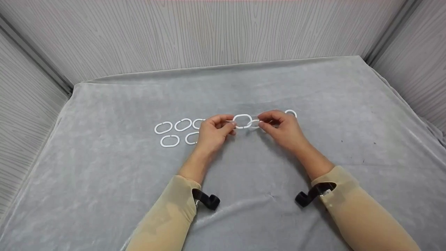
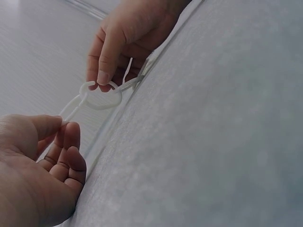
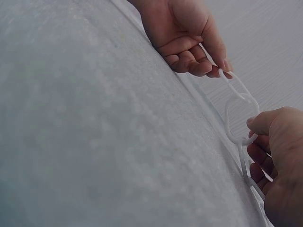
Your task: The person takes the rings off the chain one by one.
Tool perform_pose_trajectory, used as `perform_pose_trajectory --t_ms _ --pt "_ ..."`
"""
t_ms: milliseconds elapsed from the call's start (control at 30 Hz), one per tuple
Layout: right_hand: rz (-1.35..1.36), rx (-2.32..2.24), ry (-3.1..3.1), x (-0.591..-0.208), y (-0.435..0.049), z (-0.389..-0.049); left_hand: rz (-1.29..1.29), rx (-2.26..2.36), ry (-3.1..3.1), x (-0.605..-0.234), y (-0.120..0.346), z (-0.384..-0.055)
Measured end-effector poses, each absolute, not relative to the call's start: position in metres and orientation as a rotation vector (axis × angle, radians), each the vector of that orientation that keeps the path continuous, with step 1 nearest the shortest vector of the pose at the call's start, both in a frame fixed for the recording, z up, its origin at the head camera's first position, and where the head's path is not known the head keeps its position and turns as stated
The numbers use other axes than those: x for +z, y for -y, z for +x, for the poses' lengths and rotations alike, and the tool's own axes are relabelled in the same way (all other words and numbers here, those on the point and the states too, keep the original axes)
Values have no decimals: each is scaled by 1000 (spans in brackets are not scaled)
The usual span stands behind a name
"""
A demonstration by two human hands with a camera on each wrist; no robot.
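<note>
My left hand (image 1: 212, 133) pinches one end of a white oval plastic link (image 1: 243, 115) between thumb and fingertips. At its other end this link overlaps a second white link (image 3: 227, 116), which my right hand (image 1: 284, 128) pinches by its edge. In the left wrist view, a gap shows in the hooked end of the left link (image 2: 90, 84). From the second link a third link (image 3: 243, 161) hangs below the right fingers, partly hidden by them. Past the right hand, another white link (image 1: 291, 112) shows, partly covered by the hand.
Several loose white links lie in two rows left of my left hand, among them an upper-left link (image 1: 163, 122) and a lower-left link (image 1: 170, 146); the hand covers part of the group. A grey cloth (image 1: 244, 195) covers the table, with wood-patterned panels (image 1: 209, 31) behind.
</note>
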State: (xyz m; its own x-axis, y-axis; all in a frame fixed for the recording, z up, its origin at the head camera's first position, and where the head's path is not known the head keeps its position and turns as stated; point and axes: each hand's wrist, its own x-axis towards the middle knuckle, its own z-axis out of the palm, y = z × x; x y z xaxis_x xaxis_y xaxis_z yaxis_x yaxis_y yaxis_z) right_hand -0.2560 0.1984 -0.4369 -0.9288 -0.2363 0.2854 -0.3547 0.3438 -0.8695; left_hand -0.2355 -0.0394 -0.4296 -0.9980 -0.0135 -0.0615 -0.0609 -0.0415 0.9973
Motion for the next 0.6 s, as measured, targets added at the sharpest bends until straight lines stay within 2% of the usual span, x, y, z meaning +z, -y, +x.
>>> perform_pose_trajectory --t_ms 600 --pt "492 1580 2516 -438 -198 -258 -116 2285 -2121 -430 39 -236"
